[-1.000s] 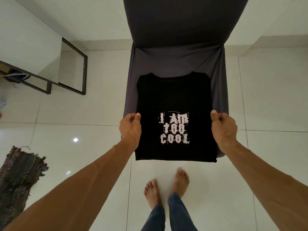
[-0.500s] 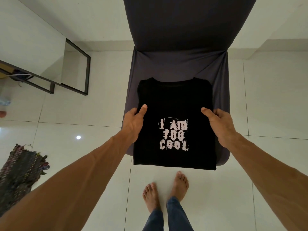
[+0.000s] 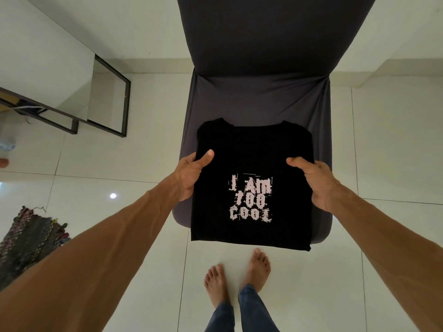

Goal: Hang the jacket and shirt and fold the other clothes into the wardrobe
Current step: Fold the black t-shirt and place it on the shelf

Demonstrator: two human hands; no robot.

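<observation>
Mid-frame, a folded black T-shirt [image 3: 251, 149] sits on the grey chair [image 3: 259, 97]; left hand [image 3: 189, 174] and right hand [image 3: 317, 182] grip its sides, thumbs on top, fingers apparently hidden beneath.

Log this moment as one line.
step: fold clothes | black T-shirt: folded, over chair seat, front edge overhanging | left hand: grips left edge | right hand: grips right edge

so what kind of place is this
Likely a room in a home: tiled floor, a cloth-covered chair, a rag rug, and a folded tee being handled.
</observation>
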